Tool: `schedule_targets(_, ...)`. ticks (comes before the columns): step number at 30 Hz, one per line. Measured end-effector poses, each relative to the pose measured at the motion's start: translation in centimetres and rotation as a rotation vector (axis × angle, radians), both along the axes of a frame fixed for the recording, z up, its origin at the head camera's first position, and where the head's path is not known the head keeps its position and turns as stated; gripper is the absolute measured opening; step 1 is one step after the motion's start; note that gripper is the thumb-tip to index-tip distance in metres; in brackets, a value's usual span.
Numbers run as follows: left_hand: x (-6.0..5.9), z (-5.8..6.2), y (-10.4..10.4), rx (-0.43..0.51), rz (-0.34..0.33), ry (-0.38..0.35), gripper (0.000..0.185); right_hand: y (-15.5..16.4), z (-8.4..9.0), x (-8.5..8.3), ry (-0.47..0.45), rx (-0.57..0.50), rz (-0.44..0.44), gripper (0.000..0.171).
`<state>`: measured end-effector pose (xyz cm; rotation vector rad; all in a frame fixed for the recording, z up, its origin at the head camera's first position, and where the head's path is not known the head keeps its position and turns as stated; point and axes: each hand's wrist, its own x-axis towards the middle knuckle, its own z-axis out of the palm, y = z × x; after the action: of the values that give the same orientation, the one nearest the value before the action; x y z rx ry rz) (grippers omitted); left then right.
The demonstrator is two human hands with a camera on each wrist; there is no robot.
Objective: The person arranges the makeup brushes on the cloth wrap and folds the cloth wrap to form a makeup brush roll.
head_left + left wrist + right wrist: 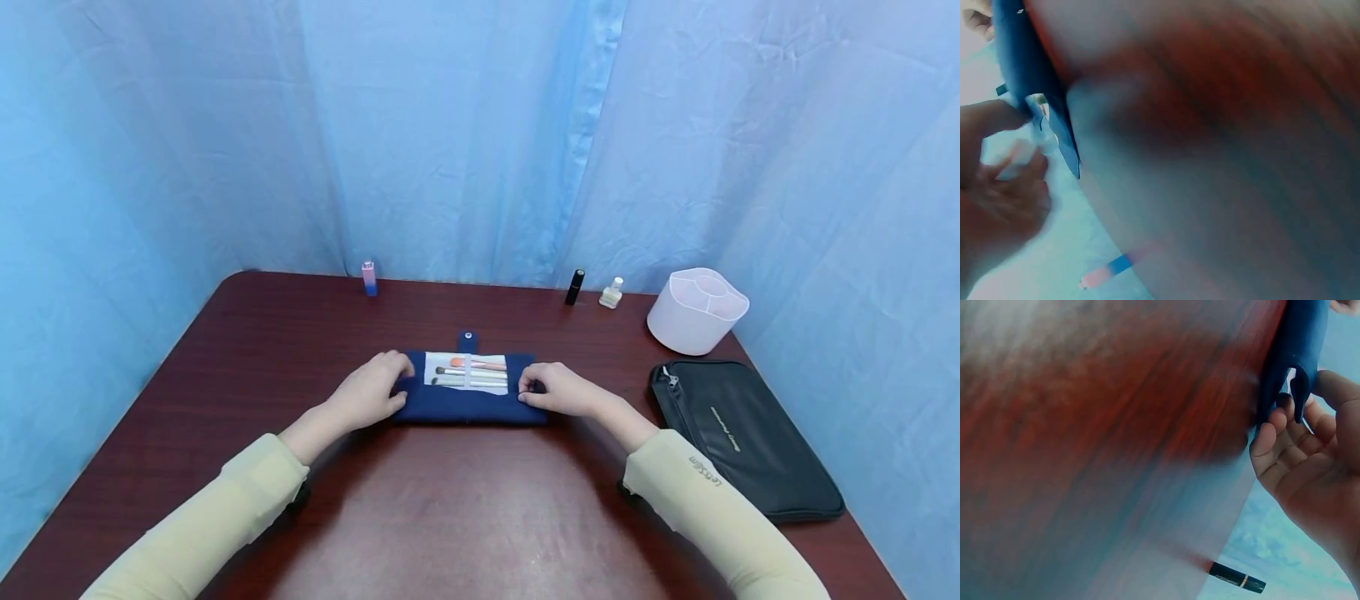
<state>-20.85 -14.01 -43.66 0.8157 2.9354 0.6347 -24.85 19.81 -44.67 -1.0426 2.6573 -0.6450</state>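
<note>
A navy fabric makeup brush pouch (459, 408) lies across the middle of the table, its snap tab (468, 342) pointing to the far side. Several makeup brushes (472, 372) show in its pale inside, crossed by a white band. My left hand (371, 387) is at the pouch's left end, with thumb and curled fingers about its edge; the fingers blur in the left wrist view. At the other end my right hand (558, 389) pinches the side edge. The right wrist view shows that thumb on the navy fabric (1300, 337) and the fingertips (1264, 439) tucked beneath.
A pink and blue lipstick tube (369, 278) stands at the back left. A black tube (575, 287), a small white-capped bottle (611, 293) and a white divided organizer (693, 312) line the back right. Beside my right forearm lies a black zipped case (750, 437). Blue curtains (450, 167) surround the table.
</note>
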Motion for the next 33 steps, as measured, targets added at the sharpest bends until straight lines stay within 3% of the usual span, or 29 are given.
schedule_targets(3,0.3,0.2,0.4,-0.017,-0.125,0.042,0.030,0.1,-0.1,0.1,0.017,-0.015,0.009,0.004)
schedule_targets(7,0.9,0.3,1.1,-0.104,-0.217,-0.005,0.043,0.3,0.0,0.7,0.068,-0.023,0.020,0.005)
schedule_targets(13,1.5,0.3,1.6,-0.192,-0.198,0.011,0.044,0.0,0.6,1.9,0.211,-0.009,0.110,0.011)
schedule_targets(18,1.9,0.2,1.4,-0.193,-0.191,0.038,0.037,-0.1,0.7,2.9,0.231,0.143,0.145,0.036)
schedule_targets(22,2.0,0.0,1.2,-0.188,-0.215,0.078,0.031,-0.2,0.8,3.5,0.233,0.209,0.150,0.034)
schedule_targets(27,2.2,0.2,0.8,-0.140,-0.251,0.039,0.025,-0.1,1.2,3.9,0.195,0.164,0.160,0.025)
schedule_targets(33,1.8,0.8,0.1,-0.035,-0.243,-0.042,0.021,0.3,1.4,3.8,0.118,0.057,0.163,0.024)
